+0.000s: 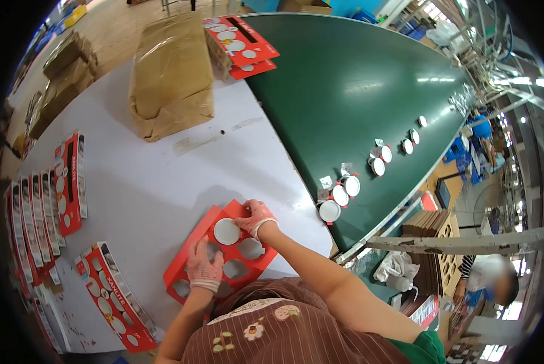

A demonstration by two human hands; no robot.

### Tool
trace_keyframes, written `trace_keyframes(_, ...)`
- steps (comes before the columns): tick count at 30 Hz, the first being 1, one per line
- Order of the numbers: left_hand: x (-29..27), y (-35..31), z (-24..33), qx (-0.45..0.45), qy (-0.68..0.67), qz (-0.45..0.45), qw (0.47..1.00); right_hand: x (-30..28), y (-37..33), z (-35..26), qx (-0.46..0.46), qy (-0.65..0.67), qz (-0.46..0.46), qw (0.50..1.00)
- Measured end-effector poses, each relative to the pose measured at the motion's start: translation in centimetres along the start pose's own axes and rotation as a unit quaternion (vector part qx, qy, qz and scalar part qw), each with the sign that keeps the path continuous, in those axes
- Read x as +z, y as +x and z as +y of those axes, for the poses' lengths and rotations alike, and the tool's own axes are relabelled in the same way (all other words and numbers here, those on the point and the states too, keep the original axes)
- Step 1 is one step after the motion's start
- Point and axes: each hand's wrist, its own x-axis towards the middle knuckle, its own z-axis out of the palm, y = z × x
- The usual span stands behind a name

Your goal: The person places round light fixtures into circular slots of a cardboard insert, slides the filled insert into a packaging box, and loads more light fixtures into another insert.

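In front of me on the white table lies a red cardboard holder with several round holes. A white round light sits in one of its upper holes. My left hand, in a pale pink glove, grips the holder, with fingers over a hole below the light. My right hand, gloved alike, holds the holder's far right edge, its thumb touching or nearly touching the light's rim. Part of the holder near me is hidden by my left hand and apron.
On the green conveyor belt to the right stand several white round lights. Red printed boxes stand along the table's left side. A brown wrapped parcel lies at the back. Another person is at the far right.
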Motion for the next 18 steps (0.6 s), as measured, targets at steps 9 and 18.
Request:
trace_keyframes(9, 0.9, 1.4, 2.3, -0.334, -0.145, -0.327, 0.872, -2.7, -1.5, 5.0, -0.084, -0.02, 0.038, 0.996)
trace_keyframes(18, 1.1, 1.9, 0.4, -0.139, 0.114, -0.306, 0.935, -12.7, -4.9, 14.3, 0.235, -0.259, 0.284, 0.893)
